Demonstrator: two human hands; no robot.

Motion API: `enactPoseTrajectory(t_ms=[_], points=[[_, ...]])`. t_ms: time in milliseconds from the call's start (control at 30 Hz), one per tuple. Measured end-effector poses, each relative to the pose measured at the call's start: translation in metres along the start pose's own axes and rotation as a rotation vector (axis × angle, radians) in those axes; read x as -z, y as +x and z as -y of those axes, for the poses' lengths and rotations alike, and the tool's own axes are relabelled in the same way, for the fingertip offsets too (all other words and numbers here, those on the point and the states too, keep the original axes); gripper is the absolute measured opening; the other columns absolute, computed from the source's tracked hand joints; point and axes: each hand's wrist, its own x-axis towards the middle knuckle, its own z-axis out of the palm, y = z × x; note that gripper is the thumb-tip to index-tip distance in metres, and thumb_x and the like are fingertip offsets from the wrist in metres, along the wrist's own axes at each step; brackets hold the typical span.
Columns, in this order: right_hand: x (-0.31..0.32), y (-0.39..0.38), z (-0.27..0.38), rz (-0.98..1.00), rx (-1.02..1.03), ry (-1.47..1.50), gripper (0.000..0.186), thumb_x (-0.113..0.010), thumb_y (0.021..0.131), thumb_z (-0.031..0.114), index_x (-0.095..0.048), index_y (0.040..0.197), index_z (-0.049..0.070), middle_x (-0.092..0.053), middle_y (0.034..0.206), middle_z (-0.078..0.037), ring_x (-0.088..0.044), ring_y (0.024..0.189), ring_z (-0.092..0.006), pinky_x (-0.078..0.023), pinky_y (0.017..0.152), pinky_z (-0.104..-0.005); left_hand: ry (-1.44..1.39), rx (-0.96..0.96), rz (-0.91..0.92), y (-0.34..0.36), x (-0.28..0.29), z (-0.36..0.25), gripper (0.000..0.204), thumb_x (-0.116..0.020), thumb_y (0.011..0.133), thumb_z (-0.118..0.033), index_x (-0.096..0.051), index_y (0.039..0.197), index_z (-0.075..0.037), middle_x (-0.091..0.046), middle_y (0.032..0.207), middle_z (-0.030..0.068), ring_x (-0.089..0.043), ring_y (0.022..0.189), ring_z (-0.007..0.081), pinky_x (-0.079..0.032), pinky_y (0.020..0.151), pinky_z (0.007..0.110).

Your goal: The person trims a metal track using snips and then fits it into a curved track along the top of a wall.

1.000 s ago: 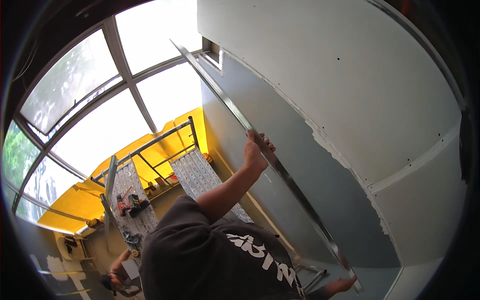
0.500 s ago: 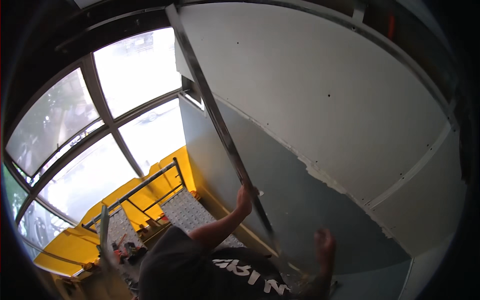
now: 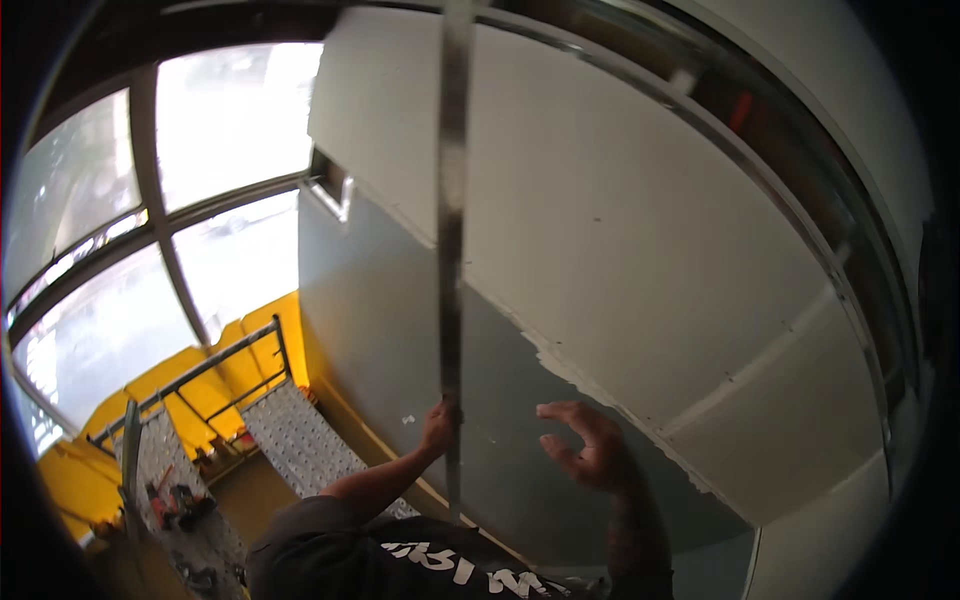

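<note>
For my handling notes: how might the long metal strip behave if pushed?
The metal strip is probably stiff, since it looks straight; likely light, as only the left hand grips it; and perhaps apt to tip, being long and slender.

A metal bar (image 3: 452, 200), cut off by the top edge, partly hides the left hand (image 3: 436, 427); a red tool (image 3: 166, 514) is blurred.

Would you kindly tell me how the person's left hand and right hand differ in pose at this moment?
The left hand is closed around the long metal strip, while the right hand is open and empty. The left hand touches the strip; the right hand is raised apart from it, to its right in the picture. Both hands are bare and show against the grey wall section.
</note>
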Motion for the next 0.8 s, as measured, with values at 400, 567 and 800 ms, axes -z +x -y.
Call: enactPoseTrajectory(t_ms=[400,567,800], points=[[-0.035,-0.006,-0.006,0.191,-0.049,0.117,0.037,-0.064,0.094,0.023,-0.059,0.126,0.006,-0.066,0.11,-0.017,-0.066,0.1,-0.0356,-0.051,0.091,-0.047,0.101,-0.127,-0.054,-0.014,0.049,-0.075,0.04,-0.049,0.105,-0.04,-0.059,0.082,-0.009,-0.06,0.075,0.0018,-0.055,0.068,0.0121,-0.046,0.066,0.03],[-0.08,-0.05,-0.059,0.207,-0.157,0.281,0.04,-0.067,0.092,0.021,-0.06,0.126,0.003,-0.068,0.108,-0.018,-0.068,0.099,-0.0325,-0.053,0.089,-0.0426,0.156,-0.072,0.084,-0.009,0.075,-0.027,0.039,-0.049,0.105,-0.04,-0.063,0.093,-0.005,-0.063,0.08,0.0018,-0.058,0.074,0.0114,-0.048,0.071,0.029],[-0.042,-0.004,-0.032,-0.026,-0.088,0.242,0.035,-0.071,0.09,0.017,-0.063,0.121,0.002,-0.069,0.11,-0.015,-0.069,0.103,-0.0295,-0.053,0.091,-0.0385,0.273,-0.099,0.006,-0.033,0.056,-0.039,0.049,-0.049,0.104,-0.046,-0.064,0.09,-0.001,-0.064,0.078,0.0039,-0.061,0.076,0.0133,-0.049,0.07,0.03]])
